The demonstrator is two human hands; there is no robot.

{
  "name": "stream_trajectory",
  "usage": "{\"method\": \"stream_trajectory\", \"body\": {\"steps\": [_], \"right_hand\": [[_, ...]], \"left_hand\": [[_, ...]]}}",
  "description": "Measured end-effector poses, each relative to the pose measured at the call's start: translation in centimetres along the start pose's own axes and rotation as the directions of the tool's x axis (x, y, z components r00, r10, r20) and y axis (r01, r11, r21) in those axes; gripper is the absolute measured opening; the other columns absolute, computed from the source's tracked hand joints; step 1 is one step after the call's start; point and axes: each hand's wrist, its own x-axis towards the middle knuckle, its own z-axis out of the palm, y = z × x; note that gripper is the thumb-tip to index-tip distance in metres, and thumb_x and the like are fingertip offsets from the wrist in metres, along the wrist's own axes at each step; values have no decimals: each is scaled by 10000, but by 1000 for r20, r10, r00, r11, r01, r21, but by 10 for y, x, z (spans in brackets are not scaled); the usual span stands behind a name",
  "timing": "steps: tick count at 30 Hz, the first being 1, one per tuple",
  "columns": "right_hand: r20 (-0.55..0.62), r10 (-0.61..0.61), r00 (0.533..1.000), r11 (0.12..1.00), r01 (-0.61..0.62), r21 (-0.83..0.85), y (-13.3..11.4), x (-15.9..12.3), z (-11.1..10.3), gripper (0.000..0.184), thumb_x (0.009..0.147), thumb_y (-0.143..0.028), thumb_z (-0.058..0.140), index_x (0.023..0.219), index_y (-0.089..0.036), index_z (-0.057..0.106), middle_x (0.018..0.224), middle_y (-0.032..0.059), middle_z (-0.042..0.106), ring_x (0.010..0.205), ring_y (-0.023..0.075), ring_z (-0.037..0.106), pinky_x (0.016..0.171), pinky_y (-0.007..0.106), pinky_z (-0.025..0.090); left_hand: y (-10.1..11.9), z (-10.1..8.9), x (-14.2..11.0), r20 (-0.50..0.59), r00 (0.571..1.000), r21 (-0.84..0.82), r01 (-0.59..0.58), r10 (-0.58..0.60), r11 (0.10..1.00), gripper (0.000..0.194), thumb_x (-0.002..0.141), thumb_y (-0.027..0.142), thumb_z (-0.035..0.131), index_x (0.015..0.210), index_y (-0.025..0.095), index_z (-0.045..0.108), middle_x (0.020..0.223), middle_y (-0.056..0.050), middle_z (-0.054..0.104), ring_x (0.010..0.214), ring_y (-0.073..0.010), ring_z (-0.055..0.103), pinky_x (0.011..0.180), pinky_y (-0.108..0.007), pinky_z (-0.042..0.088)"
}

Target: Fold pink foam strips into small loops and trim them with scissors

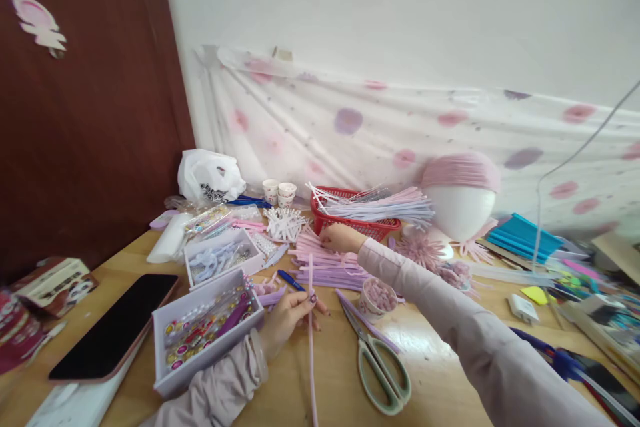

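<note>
My left hand [295,317] is closed on a long pink pipe cleaner [312,367], which stands upright between thumb and finger and runs down past the bottom edge of the view. Stretched forward, my right hand [343,238] is at the far side of a pile of pink and purple pipe cleaners [325,267], its fingers curled down at the pink ones. What those fingertips grip is hidden. Scissors with pale green handles [383,367] lie partly open to the right of my left hand. Behind them stands a paper cup [379,299] filled with short pink pieces.
At the left, a white box of beads [165,353], another white box [250,240] and a phone [117,327] lie close by. A red basket [350,220] of pipe cleaners stands behind my right hand. Further right are a white head form [460,210] and a charger [523,307].
</note>
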Motion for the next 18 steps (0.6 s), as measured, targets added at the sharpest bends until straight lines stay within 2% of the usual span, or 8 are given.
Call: {"method": "stream_trajectory", "body": {"steps": [4, 9, 11, 14, 15, 16, 17, 18], "right_hand": [[-154, -43, 987, 999, 39, -27, -4, -1, -9, 171, 744, -146, 509, 714, -156, 677, 763, 85, 703, 723, 192, 631, 640, 242, 398], [-431, -41, 902, 999, 47, 4, -8, -12, -55, 185, 836, -191, 431, 808, -151, 609, 849, 88, 677, 792, 175, 601, 704, 250, 394], [-604, 9, 797, 995, 50, 81, -13, -22, -76, 249, 917, -247, 312, 929, -147, 539, 879, 95, 656, 780, 164, 594, 693, 260, 408], [-872, 138, 469, 888, 332, 319, -27, -42, -104, 193, 934, -337, 331, 921, -188, 454, 773, 26, 635, 566, 101, 561, 570, 224, 424], [-895, 182, 406, 834, 419, 360, -32, -49, -110, 176, 928, -356, 355, 908, -201, 434, 723, -1, 618, 500, 82, 532, 520, 207, 414], [-897, 214, 387, 788, 475, 393, -38, -56, -115, 166, 921, -369, 373, 902, -211, 419, 671, -25, 594, 451, 68, 503, 474, 189, 395], [-886, 232, 402, 750, 506, 426, -44, -63, -116, 160, 916, -373, 385, 895, -217, 411, 621, -45, 567, 410, 57, 473, 435, 174, 372], [-862, 240, 447, 720, 513, 467, -49, -69, -115, 153, 909, -370, 399, 890, -219, 408, 581, -60, 543, 384, 51, 454, 408, 163, 354]], "left_hand": [[0, 1, 1, 8, 1000, -10, 1, -1, 1000, 365, 709, 470, 618, 734, 113, 692, 808, -94, 693, 550, -129, 573, 585, -255, 386], [0, 0, 0, -3, 1000, 39, -23, 23, 999, 353, 741, 450, 589, 757, 114, 695, 818, -88, 688, 567, -139, 582, 607, -268, 383], [0, 0, 0, -18, 999, 52, -32, 33, 998, 355, 758, 448, 570, 769, 115, 694, 795, -82, 685, 575, -138, 584, 613, -266, 378], [0, -1, -1, -42, 998, 6, -43, 43, 999, 349, 752, 451, 580, 762, 119, 685, 816, -83, 684, 590, -134, 578, 632, -266, 397], [0, -1, 0, -57, 997, -22, -50, 48, 999, 338, 743, 448, 592, 756, 122, 681, 836, -85, 685, 595, -133, 577, 641, -269, 407], [0, 0, 0, -75, 996, -50, -55, 52, 997, 330, 737, 444, 603, 751, 123, 677, 847, -87, 685, 599, -133, 577, 648, -273, 417], [0, 0, 0, -92, 994, -74, -59, 52, 996, 324, 732, 441, 611, 747, 123, 675, 847, -90, 685, 601, -134, 576, 651, -277, 425], [1, 0, 0, -104, 993, -93, -60, 51, 994, 319, 728, 437, 619, 739, 123, 673, 836, -92, 686, 596, -135, 575, 649, -280, 432]]}}
